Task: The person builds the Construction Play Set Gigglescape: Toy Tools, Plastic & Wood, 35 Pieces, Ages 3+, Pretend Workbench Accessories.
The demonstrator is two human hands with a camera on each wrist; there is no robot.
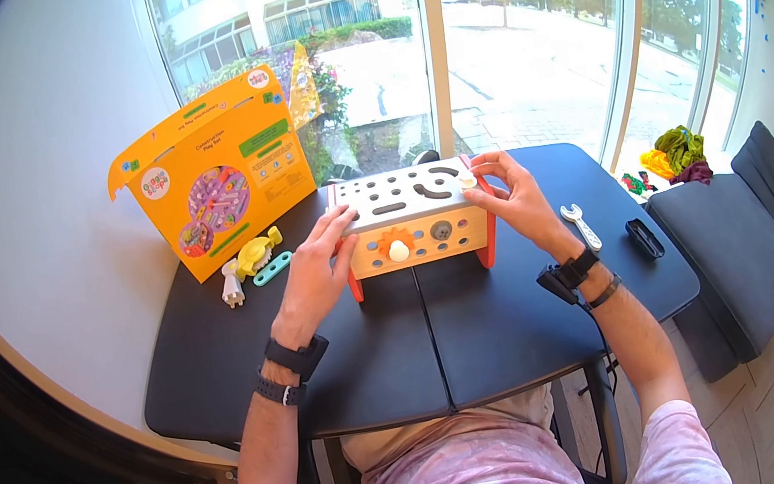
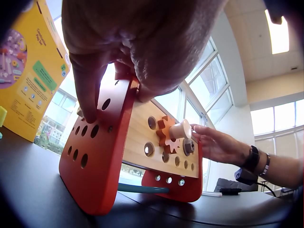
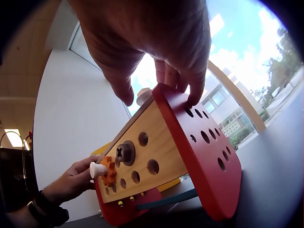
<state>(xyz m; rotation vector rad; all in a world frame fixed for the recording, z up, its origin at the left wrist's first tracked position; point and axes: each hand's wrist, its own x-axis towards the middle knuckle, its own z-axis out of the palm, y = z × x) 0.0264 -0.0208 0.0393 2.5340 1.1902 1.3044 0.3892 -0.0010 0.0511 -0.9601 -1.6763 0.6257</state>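
Observation:
A toy workbench (image 1: 415, 240) with a grey top, wooden front and red side panels stands upright on the table. My left hand (image 1: 313, 272) grips its left end, fingers against the outer face of the red panel (image 2: 97, 152) and thumb at the front. At the right end, my right hand (image 1: 521, 205) has its fingers over the other red panel (image 3: 202, 147), with the thumb beside a white peg (image 3: 143, 96) on top. An orange gear (image 2: 166, 135) with a white peg (image 2: 181, 129) through it and a grey screw (image 3: 126, 152) are on the front.
An orange box (image 1: 231, 181) stands at the back left of the black table (image 1: 358, 378). Before it lie yellow and white toy pieces and a teal strip (image 1: 272, 268). To the right are a white wrench (image 1: 582, 227) and a black case (image 1: 645, 240). Windows rise behind.

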